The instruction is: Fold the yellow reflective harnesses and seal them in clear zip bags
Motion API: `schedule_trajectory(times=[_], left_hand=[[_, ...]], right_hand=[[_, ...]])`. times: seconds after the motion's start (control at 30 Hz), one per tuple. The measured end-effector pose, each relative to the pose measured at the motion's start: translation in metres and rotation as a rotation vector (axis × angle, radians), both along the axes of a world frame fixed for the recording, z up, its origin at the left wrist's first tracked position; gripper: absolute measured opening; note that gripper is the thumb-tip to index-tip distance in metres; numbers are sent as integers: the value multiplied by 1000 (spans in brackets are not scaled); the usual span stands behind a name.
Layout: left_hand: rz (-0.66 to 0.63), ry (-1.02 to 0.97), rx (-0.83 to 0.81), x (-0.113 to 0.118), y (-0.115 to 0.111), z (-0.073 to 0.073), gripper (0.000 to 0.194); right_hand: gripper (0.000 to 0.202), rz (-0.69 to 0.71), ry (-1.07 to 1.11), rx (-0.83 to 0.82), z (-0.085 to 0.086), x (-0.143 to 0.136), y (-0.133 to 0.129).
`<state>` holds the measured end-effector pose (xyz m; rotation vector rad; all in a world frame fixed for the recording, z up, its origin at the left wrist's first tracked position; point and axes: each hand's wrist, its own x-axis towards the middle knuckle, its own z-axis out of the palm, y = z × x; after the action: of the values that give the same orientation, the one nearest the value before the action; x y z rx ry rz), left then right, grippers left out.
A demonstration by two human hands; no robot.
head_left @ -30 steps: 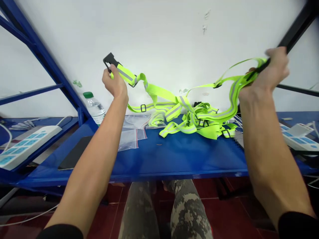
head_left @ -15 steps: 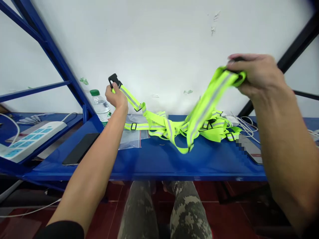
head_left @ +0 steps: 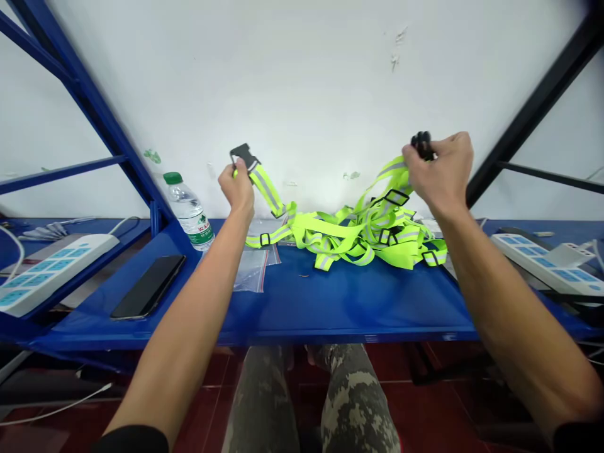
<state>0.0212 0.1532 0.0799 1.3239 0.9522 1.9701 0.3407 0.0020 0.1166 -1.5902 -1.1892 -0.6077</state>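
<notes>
My left hand (head_left: 240, 189) is closed on a black buckle (head_left: 244, 155) at the end of a yellow-green strap with a grey stripe. To the right, my right hand (head_left: 443, 170) pinches another black buckle (head_left: 422, 145), with strap hanging down from it. Both held ends are raised above the blue shelf and lead down into a tangled pile of reflective straps (head_left: 349, 236). Black slide adjusters show on several straps in the pile. Clear plastic bags (head_left: 249, 270) lie partly under the straps, near my left forearm.
A water bottle (head_left: 189, 212) and a dark phone (head_left: 148, 287) sit on the blue shelf (head_left: 330, 308) at the left. White power strips (head_left: 54, 267) are at both sides. Blue frame bars rise at the left, black bars at the right, with a white wall behind.
My right hand has moved left and slightly down, and the strap bunch below it has dropped toward the pile. My left hand has shifted slightly right, still holding its buckle.
</notes>
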Motion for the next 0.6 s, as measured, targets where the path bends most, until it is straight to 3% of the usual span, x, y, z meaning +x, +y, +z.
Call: schedule_trajectory(times=[0.07,0.1,0.23,0.3,0.43,0.6], left_hand=[[-106,4,24,16,-7,3,37],[-168,27,31,23,-12,3,38],[-465,204,39,39,-32,-2,35],[-627,327,-1,44,-43,-7,35],[-912,548,-179,49,-59,-22,42],[-1024,597,-333,52,-62,-47,46]], right_hand=[[30,6,-101,5,-5,-22,-9],[30,77,-129,-7,-9,-30,-10],[37,558,-10,-165,-33,-47,5],[40,709,103,-259,-43,-51,16],[40,763,213,-413,-56,-62,24],[39,864,360,-554,-88,-73,28]])
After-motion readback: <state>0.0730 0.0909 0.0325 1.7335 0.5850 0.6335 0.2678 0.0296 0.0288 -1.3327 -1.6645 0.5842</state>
